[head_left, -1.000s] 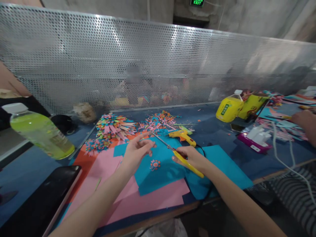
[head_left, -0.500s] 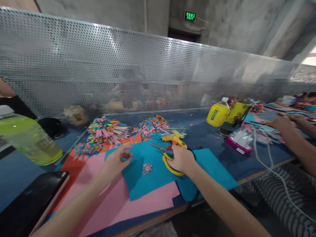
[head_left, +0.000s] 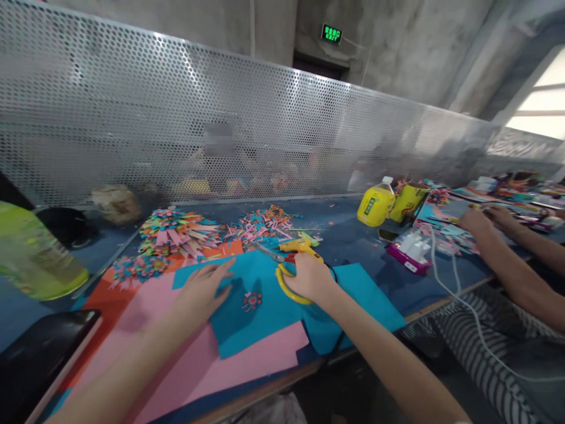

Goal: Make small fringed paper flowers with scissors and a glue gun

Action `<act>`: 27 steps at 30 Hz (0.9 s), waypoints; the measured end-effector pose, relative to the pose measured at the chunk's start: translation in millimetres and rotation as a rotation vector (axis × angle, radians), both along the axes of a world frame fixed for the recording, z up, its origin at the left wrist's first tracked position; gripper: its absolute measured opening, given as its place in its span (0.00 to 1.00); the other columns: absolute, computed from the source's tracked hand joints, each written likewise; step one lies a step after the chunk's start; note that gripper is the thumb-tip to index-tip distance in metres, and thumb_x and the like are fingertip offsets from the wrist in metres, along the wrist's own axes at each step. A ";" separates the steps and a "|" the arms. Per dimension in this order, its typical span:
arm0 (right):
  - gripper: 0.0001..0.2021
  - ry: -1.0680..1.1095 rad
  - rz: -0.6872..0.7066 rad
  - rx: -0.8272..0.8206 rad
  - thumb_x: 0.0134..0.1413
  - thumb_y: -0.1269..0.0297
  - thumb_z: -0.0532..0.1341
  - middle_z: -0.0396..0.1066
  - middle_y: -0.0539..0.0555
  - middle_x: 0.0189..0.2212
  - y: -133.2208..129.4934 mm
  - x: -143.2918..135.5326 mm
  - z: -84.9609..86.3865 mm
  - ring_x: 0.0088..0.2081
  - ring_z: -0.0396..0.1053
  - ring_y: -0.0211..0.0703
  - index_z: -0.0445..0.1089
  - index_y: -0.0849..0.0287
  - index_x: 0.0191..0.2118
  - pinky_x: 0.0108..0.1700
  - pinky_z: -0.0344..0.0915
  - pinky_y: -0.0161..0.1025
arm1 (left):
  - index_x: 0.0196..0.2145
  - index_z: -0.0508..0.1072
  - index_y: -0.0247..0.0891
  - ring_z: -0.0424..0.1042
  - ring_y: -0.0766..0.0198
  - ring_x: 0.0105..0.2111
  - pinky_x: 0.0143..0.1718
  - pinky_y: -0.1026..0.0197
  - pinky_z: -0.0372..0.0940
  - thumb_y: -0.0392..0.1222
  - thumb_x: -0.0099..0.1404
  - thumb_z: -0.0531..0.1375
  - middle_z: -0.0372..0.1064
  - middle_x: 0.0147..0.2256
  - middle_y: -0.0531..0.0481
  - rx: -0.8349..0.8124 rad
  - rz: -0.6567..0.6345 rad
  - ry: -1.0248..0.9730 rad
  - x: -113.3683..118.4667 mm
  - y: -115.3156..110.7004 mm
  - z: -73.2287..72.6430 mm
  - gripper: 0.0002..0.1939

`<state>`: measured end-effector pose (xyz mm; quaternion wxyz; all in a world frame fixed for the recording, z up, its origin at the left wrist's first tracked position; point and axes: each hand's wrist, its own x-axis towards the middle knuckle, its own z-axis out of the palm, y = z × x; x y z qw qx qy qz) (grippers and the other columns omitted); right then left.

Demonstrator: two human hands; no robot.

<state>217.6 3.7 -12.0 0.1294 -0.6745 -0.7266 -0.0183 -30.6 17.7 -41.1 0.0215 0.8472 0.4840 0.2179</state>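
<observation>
My right hand (head_left: 312,277) grips scissors (head_left: 288,288) by their yellow handles, the metal blades pointing up and left. Right behind them lies a yellow glue gun (head_left: 304,245), partly covered by that hand. With its fingers spread, my left hand (head_left: 200,294) is over the left part of a blue paper sheet (head_left: 238,338) and holds nothing. Between the hands, a small pink and orange paper flower (head_left: 252,301) lies on the blue sheet. Beneath are a pink sheet (head_left: 260,353) and an orange sheet (head_left: 95,300).
Behind stand a cone of curled paper strips (head_left: 176,232) and a heap of paper scraps (head_left: 262,224). A green bottle (head_left: 39,253) and black phone (head_left: 48,353) are at left; a yellow bottle (head_left: 375,205) and purple box (head_left: 410,253) at right. A co-worker's hands (head_left: 479,222) are farther right.
My left hand has opened from curled fingers to spread ones. My right hand still holds the scissors, with the blades now seeming closer together. The whole view has shifted slightly.
</observation>
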 end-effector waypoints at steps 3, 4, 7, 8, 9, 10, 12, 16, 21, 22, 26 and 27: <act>0.23 -0.017 0.012 -0.057 0.47 0.44 0.51 0.71 0.60 0.32 5.2 -6.3 9.3 0.35 0.70 0.53 0.68 0.62 0.32 0.33 0.64 0.42 | 0.59 0.53 0.40 0.64 0.51 0.48 0.47 0.51 0.56 0.40 0.60 0.50 0.75 0.38 0.48 -0.048 -0.002 0.058 2.7 -3.8 1.8 0.28; 0.24 -0.019 0.010 -0.062 0.47 0.44 0.51 0.72 0.60 0.31 7.0 -8.8 10.7 0.35 0.70 0.54 0.69 0.61 0.32 0.33 0.64 0.42 | 0.59 0.52 0.39 0.65 0.51 0.47 0.46 0.50 0.56 0.39 0.60 0.50 0.75 0.38 0.48 -0.059 0.000 0.083 3.8 -5.2 2.5 0.28; 0.24 -0.011 -0.002 -0.033 0.47 0.45 0.51 0.72 0.61 0.33 11.0 -14.5 7.7 0.36 0.70 0.54 0.68 0.63 0.36 0.34 0.64 0.43 | 0.59 0.53 0.38 0.67 0.50 0.45 0.43 0.50 0.56 0.38 0.61 0.48 0.75 0.38 0.46 -0.056 -0.003 0.149 6.5 -9.1 3.9 0.27; 0.24 -0.003 0.002 -0.021 0.47 0.45 0.51 0.72 0.61 0.34 11.7 -15.0 4.9 0.36 0.70 0.54 0.68 0.63 0.38 0.34 0.64 0.43 | 0.58 0.54 0.38 0.67 0.50 0.44 0.43 0.50 0.56 0.38 0.61 0.48 0.75 0.39 0.45 -0.044 -0.005 0.164 7.2 -10.3 4.0 0.27; 0.24 0.006 0.007 -0.013 0.47 0.45 0.52 0.72 0.61 0.34 12.2 -14.5 1.9 0.36 0.70 0.53 0.67 0.63 0.38 0.34 0.63 0.43 | 0.58 0.55 0.37 0.68 0.51 0.43 0.43 0.51 0.56 0.38 0.61 0.47 0.74 0.39 0.45 -0.035 -0.003 0.176 7.6 -11.4 4.0 0.27; 0.24 0.015 0.012 -0.010 0.47 0.45 0.52 0.72 0.61 0.35 12.5 -13.0 -1.0 0.36 0.70 0.53 0.67 0.63 0.39 0.34 0.63 0.42 | 0.58 0.55 0.37 0.68 0.52 0.42 0.43 0.51 0.56 0.37 0.61 0.47 0.74 0.39 0.44 -0.030 0.003 0.187 7.8 -12.6 4.1 0.26; 0.24 0.037 0.022 -0.013 0.48 0.45 0.52 0.72 0.60 0.35 13.1 -7.5 -4.5 0.37 0.70 0.52 0.68 0.62 0.39 0.35 0.63 0.41 | 0.58 0.54 0.36 0.68 0.53 0.43 0.44 0.52 0.56 0.37 0.61 0.47 0.74 0.39 0.43 -0.039 0.016 0.200 7.5 -14.6 4.7 0.27; 0.23 0.141 0.032 0.007 0.49 0.44 0.51 0.71 0.55 0.36 16.6 8.0 -1.5 0.38 0.69 0.49 0.67 0.57 0.40 0.35 0.61 0.38 | 0.60 0.47 0.39 0.63 0.51 0.49 0.47 0.50 0.53 0.40 0.60 0.49 0.73 0.42 0.47 -0.029 0.041 0.121 8.1 -15.0 6.2 0.31; 0.22 0.222 -0.003 0.051 0.52 0.44 0.48 0.71 0.55 0.34 24.2 20.1 3.7 0.35 0.69 0.45 0.67 0.58 0.37 0.32 0.58 0.35 | 0.62 0.37 0.39 0.61 0.50 0.51 0.50 0.49 0.50 0.39 0.60 0.49 0.68 0.49 0.47 -0.005 -0.051 0.068 27.9 -3.2 9.4 0.35; 0.22 0.225 -0.011 0.051 0.52 0.44 0.48 0.71 0.55 0.34 25.0 20.9 3.2 0.35 0.69 0.45 0.66 0.58 0.37 0.31 0.58 0.34 | 0.62 0.35 0.39 0.60 0.51 0.53 0.50 0.49 0.49 0.38 0.60 0.48 0.67 0.50 0.47 -0.018 -0.100 0.087 34.3 0.7 11.2 0.35; 0.23 0.229 -0.004 0.043 0.52 0.43 0.48 0.70 0.54 0.33 24.8 20.5 -1.5 0.35 0.69 0.45 0.66 0.57 0.38 0.32 0.59 0.35 | 0.62 0.34 0.35 0.56 0.49 0.55 0.51 0.45 0.47 0.35 0.60 0.47 0.63 0.52 0.41 -0.015 -0.134 0.175 56.4 17.2 19.1 0.35; 0.23 0.231 0.004 0.038 0.51 0.42 0.48 0.70 0.54 0.33 24.3 19.9 -2.4 0.36 0.69 0.46 0.66 0.57 0.38 0.33 0.59 0.36 | 0.62 0.34 0.34 0.56 0.49 0.55 0.51 0.44 0.46 0.34 0.59 0.46 0.63 0.52 0.40 -0.016 -0.135 0.195 59.7 20.7 19.9 0.35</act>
